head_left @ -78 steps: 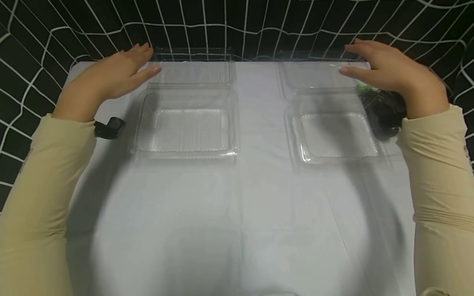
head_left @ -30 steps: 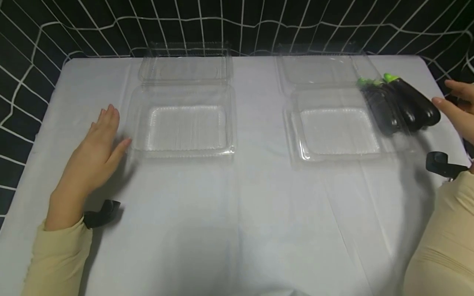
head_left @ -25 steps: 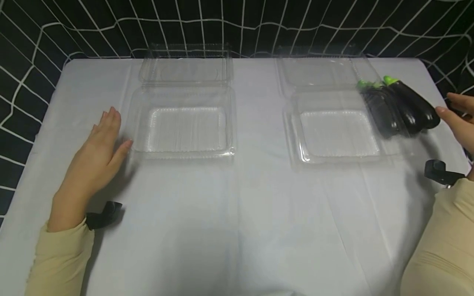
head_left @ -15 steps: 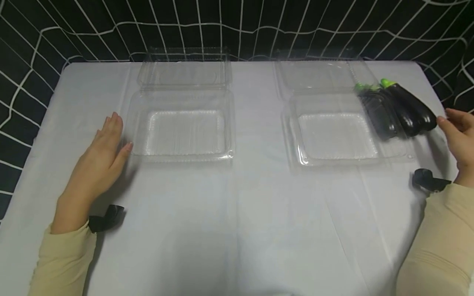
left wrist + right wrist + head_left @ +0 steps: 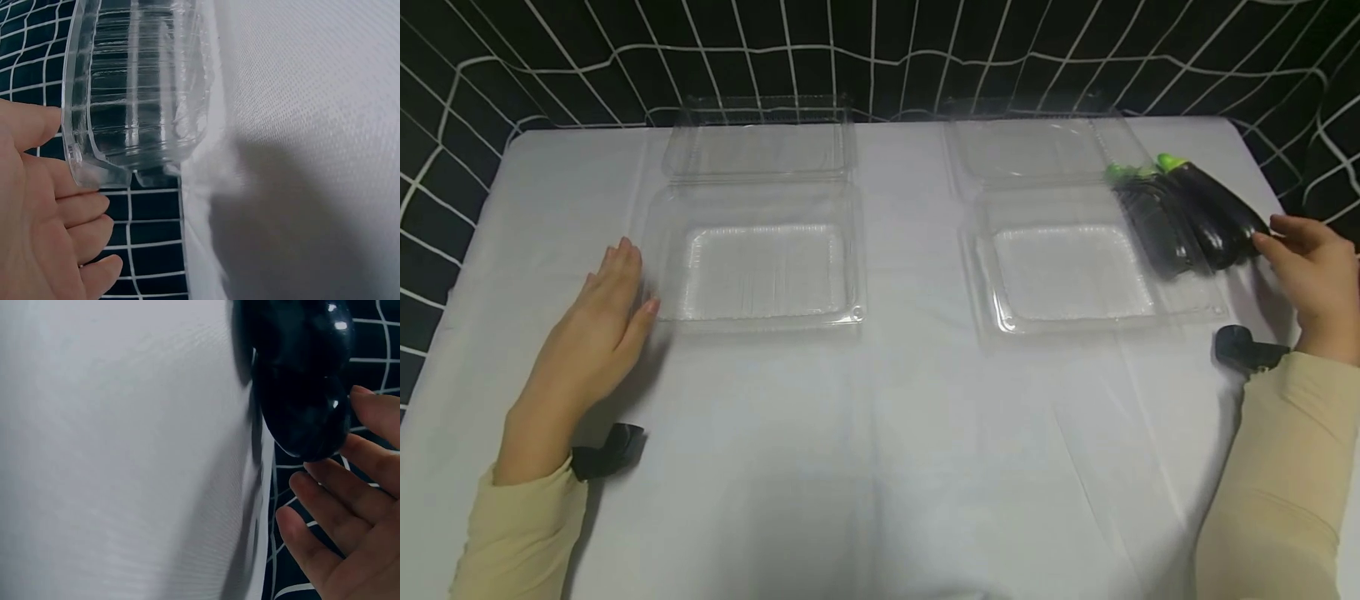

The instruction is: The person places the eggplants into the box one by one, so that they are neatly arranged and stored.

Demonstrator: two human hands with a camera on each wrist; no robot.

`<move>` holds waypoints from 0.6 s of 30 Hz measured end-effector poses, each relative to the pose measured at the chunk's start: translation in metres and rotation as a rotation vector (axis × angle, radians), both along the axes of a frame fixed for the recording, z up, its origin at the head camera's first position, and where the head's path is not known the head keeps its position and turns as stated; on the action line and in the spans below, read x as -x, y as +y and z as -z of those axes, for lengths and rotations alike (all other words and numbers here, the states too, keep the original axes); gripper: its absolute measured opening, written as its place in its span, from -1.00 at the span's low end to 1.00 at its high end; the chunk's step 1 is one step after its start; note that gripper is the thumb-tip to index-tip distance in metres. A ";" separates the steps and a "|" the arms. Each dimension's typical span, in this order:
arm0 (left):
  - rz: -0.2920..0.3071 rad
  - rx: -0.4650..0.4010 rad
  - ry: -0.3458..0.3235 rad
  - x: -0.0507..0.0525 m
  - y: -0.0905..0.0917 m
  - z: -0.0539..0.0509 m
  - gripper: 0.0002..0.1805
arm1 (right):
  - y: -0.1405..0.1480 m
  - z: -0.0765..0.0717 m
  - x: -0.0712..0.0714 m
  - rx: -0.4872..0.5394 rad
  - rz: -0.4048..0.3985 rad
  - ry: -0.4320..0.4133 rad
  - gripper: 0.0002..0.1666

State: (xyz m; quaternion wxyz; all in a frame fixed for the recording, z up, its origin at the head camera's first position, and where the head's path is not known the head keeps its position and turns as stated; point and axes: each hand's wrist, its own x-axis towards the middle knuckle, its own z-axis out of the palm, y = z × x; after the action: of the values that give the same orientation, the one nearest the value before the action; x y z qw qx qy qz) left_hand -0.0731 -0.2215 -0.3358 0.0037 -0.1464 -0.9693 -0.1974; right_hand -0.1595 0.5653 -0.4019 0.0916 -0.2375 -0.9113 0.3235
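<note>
Several dark eggplants with green stems (image 5: pixel 1213 208) lie at the right, partly behind the clear wall of the right plastic box (image 5: pixel 1075 321). My right hand (image 5: pixel 1315 275) is at the blunt end of the outermost one, thumb and fingers around its tip; in the right wrist view the fingers of the hand (image 5: pixel 350 506) are spread beside the glossy eggplant (image 5: pixel 306 412), with no clear grip. At the left, my left hand (image 5: pixel 580 350) stands with straight fingers beside the left clear box (image 5: pixel 760 321). The left wrist view has the hand (image 5: pixel 56 212) by the box's edge (image 5: pixel 78 144).
Both clear boxes stand with lids raised at the back, the left lid (image 5: pixel 760 154) and the right lid (image 5: pixel 1030 150). A white cloth (image 5: pixel 917 417) covers the table. White netting on a dark backdrop (image 5: pixel 880 58) borders the back and sides. Each wrist carries a black mount.
Both hands have come down from above the lids, moving outward. The right hand has since closed in on the eggplant's end, while the left has stayed by its box. The view has shifted slightly.
</note>
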 end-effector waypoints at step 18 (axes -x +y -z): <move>0.021 -0.004 -0.017 -0.002 0.001 0.000 -0.36 | -0.004 -0.006 0.001 -0.151 -0.002 -0.221 -0.23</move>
State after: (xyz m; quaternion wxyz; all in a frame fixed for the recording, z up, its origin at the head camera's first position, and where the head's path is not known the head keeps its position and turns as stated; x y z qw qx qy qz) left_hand -0.0712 -0.2204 -0.3361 -0.0065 -0.1546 -0.9674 -0.2006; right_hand -0.1607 0.5611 -0.3959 0.0079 -0.2634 -0.9378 0.2259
